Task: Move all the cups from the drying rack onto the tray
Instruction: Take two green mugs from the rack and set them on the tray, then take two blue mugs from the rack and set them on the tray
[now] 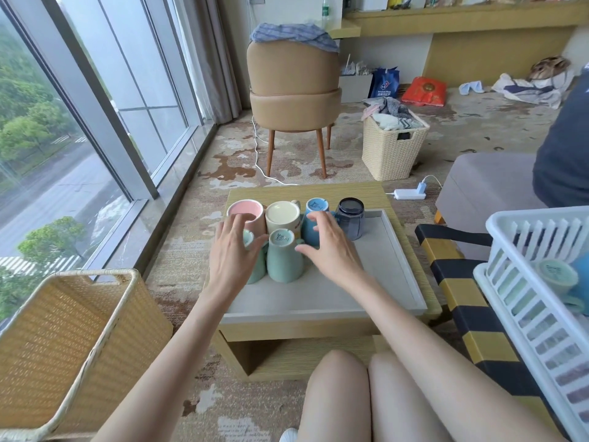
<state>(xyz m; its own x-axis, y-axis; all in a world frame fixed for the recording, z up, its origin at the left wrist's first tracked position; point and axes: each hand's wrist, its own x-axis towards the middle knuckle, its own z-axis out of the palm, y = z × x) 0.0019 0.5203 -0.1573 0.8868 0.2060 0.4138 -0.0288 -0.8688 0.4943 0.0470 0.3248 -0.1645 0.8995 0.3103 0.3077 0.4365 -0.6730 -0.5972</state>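
Several cups stand on a grey tray [376,275] on a low table. Along the back are a pink cup [245,212], a cream cup [283,215], an upside-down blue cup [314,224] and a dark glass cup [351,218]. In front stand two upside-down pale green cups, one in the middle [283,260] and one [255,269] partly hidden behind my left hand [234,250]. My left hand hovers open over that hidden cup. My right hand [331,247] is open just right of the middle green cup. In the white drying rack [522,282] at right lie a green cup [556,274] and a blue cup [581,275].
A wicker basket [63,346] stands at the left by the window. A yellow-and-black stool [459,282] holds the rack. Beyond the table are a tan chair [293,97], a laundry hamper [393,148], a power strip [409,194] and a seated person [564,148].
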